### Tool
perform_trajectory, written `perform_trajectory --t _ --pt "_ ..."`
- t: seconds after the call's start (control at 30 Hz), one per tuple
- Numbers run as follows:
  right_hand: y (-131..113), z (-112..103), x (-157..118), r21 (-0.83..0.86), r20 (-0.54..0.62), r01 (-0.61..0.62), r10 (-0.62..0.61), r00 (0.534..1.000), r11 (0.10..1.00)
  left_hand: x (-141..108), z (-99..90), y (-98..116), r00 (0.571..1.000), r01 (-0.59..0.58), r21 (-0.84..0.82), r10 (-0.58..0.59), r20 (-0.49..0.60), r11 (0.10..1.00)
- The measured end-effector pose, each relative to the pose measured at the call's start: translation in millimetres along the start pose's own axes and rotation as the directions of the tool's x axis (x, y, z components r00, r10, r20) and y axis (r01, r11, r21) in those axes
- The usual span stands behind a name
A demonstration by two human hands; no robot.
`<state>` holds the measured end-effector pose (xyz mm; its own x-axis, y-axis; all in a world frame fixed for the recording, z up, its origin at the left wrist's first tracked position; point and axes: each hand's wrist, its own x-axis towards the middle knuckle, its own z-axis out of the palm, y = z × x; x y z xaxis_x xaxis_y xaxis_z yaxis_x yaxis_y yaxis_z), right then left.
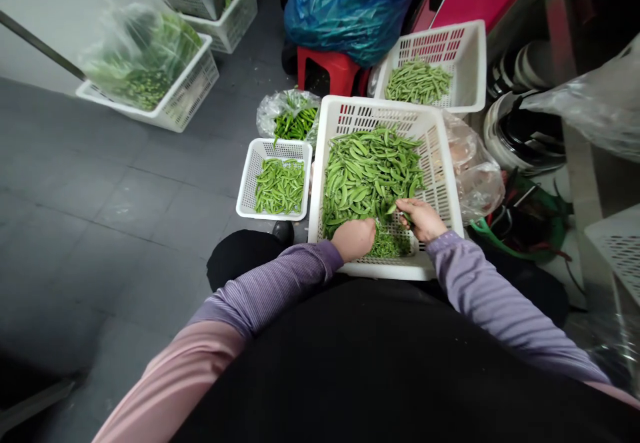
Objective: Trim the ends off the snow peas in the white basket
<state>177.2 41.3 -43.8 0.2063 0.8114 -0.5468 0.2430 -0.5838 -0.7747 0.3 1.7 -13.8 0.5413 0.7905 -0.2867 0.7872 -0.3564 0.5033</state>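
A large white basket (pixel 453 190) stands right in front of me, with a heap of flat green pea pods (pixel 370 166) in it. At its near end lies a pile of small green trimmings (pixel 390 243). Over the basket's near part, my right hand (pixel 423 220) is closed on a pea pod (pixel 392 209), pinched between thumb and fingertips. My left hand (pixel 354 238) is curled in a pinch beside the trimmings. Its fingertips face away from me, so whatever they hold is hidden.
A small white basket (pixel 243 193) of green pods stands left, below a bag of green peppers (pixel 296 123). Behind are a basket of cut beans (pixel 419 82), a red stool (pixel 327 66) and a blue bag (pixel 350 10). More baskets (pixel 193 90) stand far left; buckets (pixel 500 130) stand right.
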Motion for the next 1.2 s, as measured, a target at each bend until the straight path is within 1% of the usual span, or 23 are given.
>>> perform_trajectory --t 0.03,0.1,0.13,0.17,0.23,0.33,0.47,0.67,0.73,0.8,0.83,0.87,0.93,0.97,1.0,1.03,1.1,1.2 --pt "-0.9 -3.5 -11.8 0.090 0.080 -0.017 0.010 0.997 0.996 1.3 -0.4 0.2 1.000 0.004 -0.036 -0.005 -0.026 0.999" --pt "-1.8 -7.6 -32.7 0.256 0.228 -0.066 0.007 0.974 0.965 3.3 0.1 1.8 0.998 -0.039 -0.089 0.035 -0.043 0.995" --pt "-1.9 -8.0 -41.0 0.311 0.276 -0.088 -0.001 0.961 0.946 3.8 0.7 3.0 0.997 -0.074 -0.103 0.070 -0.042 0.992" --pt "-1.9 -7.6 -47.6 0.342 0.299 -0.100 -0.007 0.954 0.934 3.9 1.5 4.4 0.994 -0.108 -0.107 0.105 -0.038 0.988" --pt "-1.7 -5.0 -56.4 0.386 0.305 -0.111 -0.013 0.952 0.916 2.8 2.8 7.3 0.985 -0.171 -0.104 0.168 -0.039 0.980" --pt "-1.7 0.4 -62.6 0.418 0.277 -0.105 -0.017 0.961 0.902 -0.7 2.7 9.9 0.969 -0.245 -0.100 0.240 -0.061 0.964" --pt "-2.1 7.0 -68.1 0.442 0.237 -0.077 -0.034 0.971 0.894 -4.9 0.0 10.0 0.961 -0.266 -0.067 0.259 -0.095 0.962" --pt "-1.5 14.4 -72.8 0.422 0.154 -0.019 -0.051 0.987 0.906 -7.7 -1.5 10.4 0.959 -0.260 0.006 0.259 -0.114 0.966" --pt "-2.0 14.4 -73.9 0.393 0.144 -0.006 -0.055 0.988 0.920 -8.4 -1.2 11.5 0.961 -0.254 0.022 0.255 -0.108 0.967" --pt "-4.0 11.6 -76.1 0.324 0.203 -0.016 -0.053 0.978 0.946 -8.4 -2.0 11.7 0.965 -0.249 0.036 0.251 -0.080 0.968" --pt "-5.6 8.8 -77.8 0.278 0.263 -0.030 -0.046 0.964 0.960 -7.8 -3.2 10.9 0.971 -0.227 0.041 0.229 -0.072 0.973" --pt "-7.5 5.2 -79.7 0.232 0.334 -0.046 -0.035 0.942 0.972 -6.9 -4.9 9.3 0.980 -0.182 0.047 0.185 -0.072 0.982" --pt "-11.4 -3.9 -83.9 0.167 0.453 -0.071 -0.013 0.892 0.983 -4.2 -9.2 4.5 0.994 -0.035 0.058 0.040 -0.105 0.998" --pt "-12.9 -8.8 -85.8 0.159 0.486 -0.083 -0.005 0.874 0.984 -2.8 -11.3 1.8 0.991 0.034 0.061 -0.026 -0.130 0.998" --pt "-13.9 -13.5 -87.3 0.161 0.503 -0.097 0.002 0.864 0.982 -1.8 -12.9 -0.4 0.987 0.076 0.065 -0.065 -0.148 0.995" --pt "-14.2 -17.6 -88.3 0.170 0.507 -0.111 0.009 0.862 0.979 -1.5 -13.8 -1.7 0.986 0.081 0.069 -0.070 -0.153 0.994" --pt "-12.6 -23.3 -88.6 0.185 0.502 -0.140 0.029 0.865 0.973 -3.1 -12.6 -0.8 0.989 0.011 0.083 0.002 -0.147 0.997" --pt "-7.2 -25.2 -85.8 0.155 0.515 -0.162 0.061 0.855 0.975 -9.2 -4.8 6.6 0.974 -0.167 0.125 0.183 -0.129 0.978"
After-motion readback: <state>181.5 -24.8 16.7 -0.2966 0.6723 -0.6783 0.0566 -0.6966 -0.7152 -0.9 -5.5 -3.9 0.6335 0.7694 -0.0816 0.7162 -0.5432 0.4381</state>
